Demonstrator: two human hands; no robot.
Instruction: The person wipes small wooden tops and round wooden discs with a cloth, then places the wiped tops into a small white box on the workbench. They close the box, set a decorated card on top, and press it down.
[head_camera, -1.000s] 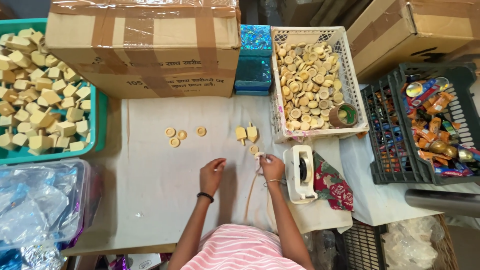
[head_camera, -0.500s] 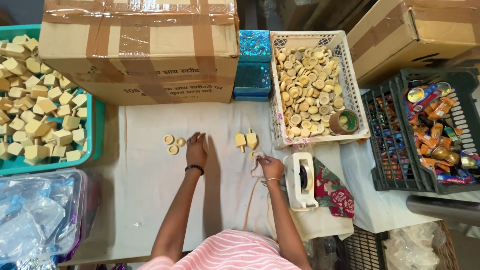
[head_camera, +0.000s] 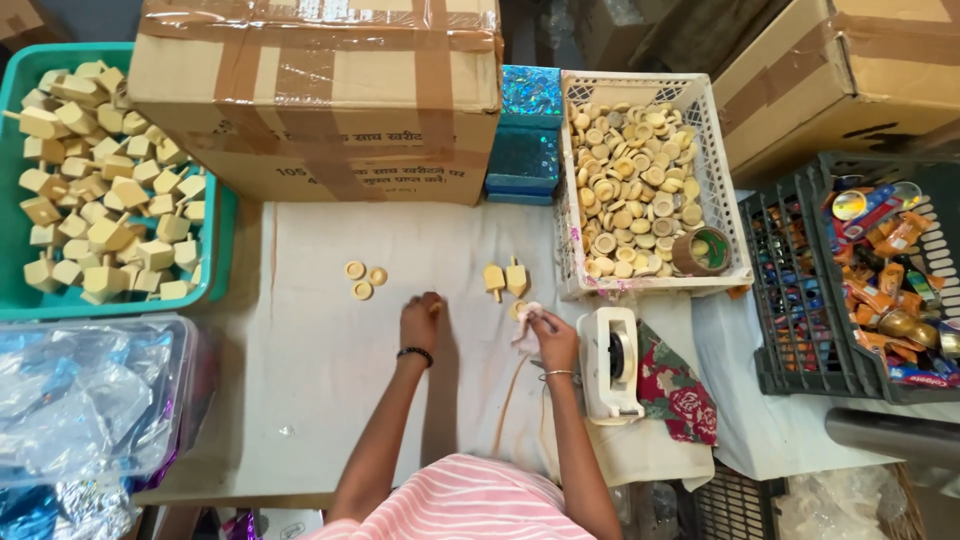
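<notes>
Wooden disc (head_camera: 436, 307) sits pinched under my left hand (head_camera: 420, 322) on the white cloth (head_camera: 320, 400). My right hand (head_camera: 552, 338) clenches a pale cloth wad (head_camera: 527, 330), just left of the tape dispenser (head_camera: 612, 362). Farther left lie three loose discs (head_camera: 361, 280); farther right, two wooden tops (head_camera: 506, 277).
</notes>
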